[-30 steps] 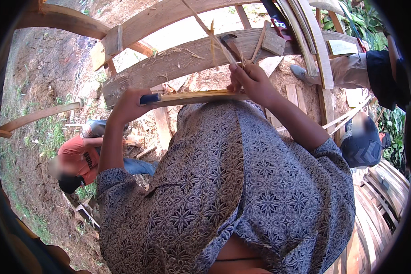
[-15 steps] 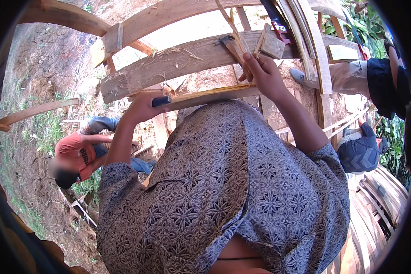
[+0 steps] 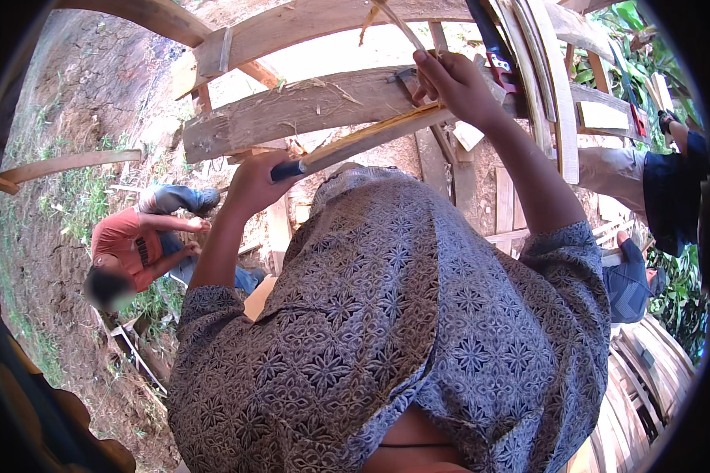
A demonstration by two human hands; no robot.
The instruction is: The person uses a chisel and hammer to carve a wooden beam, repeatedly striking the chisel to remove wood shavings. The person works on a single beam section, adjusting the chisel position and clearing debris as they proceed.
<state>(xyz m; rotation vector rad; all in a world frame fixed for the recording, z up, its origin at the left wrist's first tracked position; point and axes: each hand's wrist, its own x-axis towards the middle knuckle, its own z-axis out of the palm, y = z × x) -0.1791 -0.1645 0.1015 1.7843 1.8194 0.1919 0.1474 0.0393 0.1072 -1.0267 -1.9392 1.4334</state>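
Note:
My left hand [image 3: 252, 185] is closed around the dark blue handle of a tool [image 3: 285, 169]. The tool's front end lies along a long pale wooden strip [image 3: 371, 138] that slopes up to the right. My right hand [image 3: 457, 83] grips the upper end of that strip, next to thin splinters [image 3: 390, 20] that stick upward. Just behind the strip runs a thick rough plank [image 3: 292, 114] of the wooden frame. My patterned blue-grey shirt [image 3: 402, 315] fills the lower middle and hides whatever lies under it.
A person in an orange shirt [image 3: 122, 244] crouches on the dirt at the left. Another person in dark clothes [image 3: 667, 189] stands at the right, with a blue cap [image 3: 629, 280] below. Curved wooden ribs [image 3: 540, 87] rise at the upper right, and stacked planks [image 3: 647, 378] lie at the lower right.
Both hands have shifted up and to the right. The strip's right end has risen, so it now slopes more steeply, and the splinters above my right hand have moved up.

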